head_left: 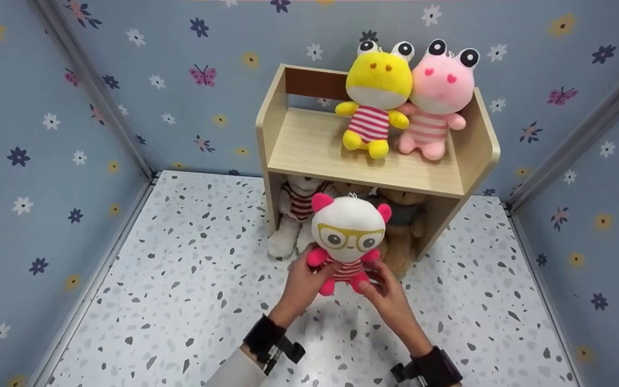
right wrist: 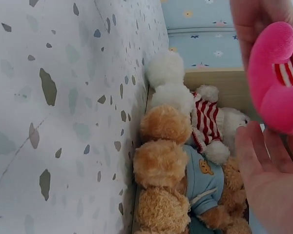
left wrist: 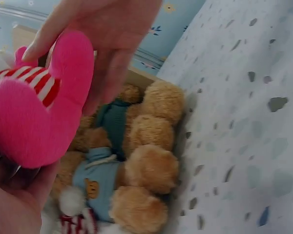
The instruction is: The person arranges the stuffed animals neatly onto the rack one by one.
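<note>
Both hands hold a plush panda with a white head, pink ears, yellow glasses and a striped shirt, upright in front of the shelf. My left hand grips its left side in the head view, thumb across the striped body. On the other side my right hand holds it by the body and leg, thumb at the pink foot. The left wrist view shows the pink legs from below, between the two hands. In the right wrist view, the right hand's fingers curve under the pink plush.
A two-tier wooden shelf stands against the flowered wall. On its upper board sit a yellow plush frog and a pink plush frog. Several teddy bears, among them a white bear, fill the lower compartment. Speckled flooring surrounds it.
</note>
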{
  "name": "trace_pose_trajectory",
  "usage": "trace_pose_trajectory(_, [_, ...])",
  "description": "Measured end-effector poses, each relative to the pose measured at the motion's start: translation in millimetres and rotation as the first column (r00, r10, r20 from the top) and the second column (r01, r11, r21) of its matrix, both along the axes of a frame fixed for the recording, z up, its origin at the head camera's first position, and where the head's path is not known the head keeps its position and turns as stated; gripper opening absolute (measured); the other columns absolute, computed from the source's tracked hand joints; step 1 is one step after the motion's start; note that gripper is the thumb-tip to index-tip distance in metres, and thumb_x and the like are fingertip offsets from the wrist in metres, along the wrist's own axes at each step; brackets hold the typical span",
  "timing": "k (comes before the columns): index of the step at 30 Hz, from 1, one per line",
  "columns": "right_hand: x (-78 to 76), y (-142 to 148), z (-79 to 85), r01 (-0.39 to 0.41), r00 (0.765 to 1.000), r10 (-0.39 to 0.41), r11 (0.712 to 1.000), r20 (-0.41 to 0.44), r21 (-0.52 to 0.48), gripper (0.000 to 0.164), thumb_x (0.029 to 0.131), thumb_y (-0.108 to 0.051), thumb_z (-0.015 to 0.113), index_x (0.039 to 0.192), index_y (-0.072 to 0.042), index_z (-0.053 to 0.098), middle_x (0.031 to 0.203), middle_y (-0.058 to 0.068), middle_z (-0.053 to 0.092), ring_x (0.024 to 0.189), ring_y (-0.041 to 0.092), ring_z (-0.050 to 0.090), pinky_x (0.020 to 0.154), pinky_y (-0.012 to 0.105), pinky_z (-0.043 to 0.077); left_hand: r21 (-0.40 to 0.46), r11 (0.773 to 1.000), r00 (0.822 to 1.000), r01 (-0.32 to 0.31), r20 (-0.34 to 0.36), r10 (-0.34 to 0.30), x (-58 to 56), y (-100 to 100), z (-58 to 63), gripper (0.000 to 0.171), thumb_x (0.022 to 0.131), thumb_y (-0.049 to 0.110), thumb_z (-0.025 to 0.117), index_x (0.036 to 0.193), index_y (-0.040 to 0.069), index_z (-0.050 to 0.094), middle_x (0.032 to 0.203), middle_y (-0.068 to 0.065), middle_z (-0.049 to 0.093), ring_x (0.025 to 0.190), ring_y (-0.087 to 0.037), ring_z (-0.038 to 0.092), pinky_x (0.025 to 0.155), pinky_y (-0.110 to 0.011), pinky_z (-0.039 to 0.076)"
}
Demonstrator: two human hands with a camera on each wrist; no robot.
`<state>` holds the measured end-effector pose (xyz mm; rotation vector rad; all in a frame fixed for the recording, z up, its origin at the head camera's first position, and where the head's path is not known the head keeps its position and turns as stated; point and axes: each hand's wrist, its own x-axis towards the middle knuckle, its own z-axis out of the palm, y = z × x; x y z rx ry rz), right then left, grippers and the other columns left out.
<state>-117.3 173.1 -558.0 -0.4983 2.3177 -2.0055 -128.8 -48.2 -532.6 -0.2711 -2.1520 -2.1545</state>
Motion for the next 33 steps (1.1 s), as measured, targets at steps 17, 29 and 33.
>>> trace_pose_trajectory(17, [2.5,27,-9.1,0.073,0.992,-0.074,0.997,-0.103,-0.014,0.035,0.105,-0.003,0.057,0.14,0.005,0.055,0.132,0.022,0.062,0.116,0.025,0.065,0.096,0.025,0.054,0.072,0.986,0.952,-0.153,-0.255,0.167,-100.3,-21,144.2,0.043,0.107,0.012,0.056,0.145,0.001,0.041,0.128,-0.015,0.061,0.106,-0.02,0.062,0.089,-0.033,0.051])
trace_pose_trajectory(29, [3.8,23,-6.4,0.111,0.986,-0.101,0.991,-0.136,0.069,0.027,0.105,-0.003,0.059,0.131,-0.001,0.064,0.124,0.012,0.068,0.109,0.023,0.068,0.092,0.022,0.054,-0.108,0.877,0.848,-0.468,-0.332,0.412,-167.0,-24,178.4,0.046,0.106,0.007,0.055,0.147,-0.004,0.039,0.143,-0.02,0.049,0.133,-0.027,0.048,0.111,-0.025,0.036])
trace_pose_trajectory(33, [2.2,21,-4.6,0.113,0.99,-0.103,0.989,-0.096,0.096,0.026,0.106,-0.003,0.057,0.131,-0.001,0.063,0.125,0.014,0.067,0.109,0.024,0.068,0.092,0.023,0.053,-0.13,0.877,0.864,-0.463,-0.288,0.413,-178.8,-27,182.9,0.051,0.106,0.004,0.052,0.152,-0.003,0.032,0.149,-0.019,0.046,0.141,-0.026,0.043,0.116,-0.021,0.03])
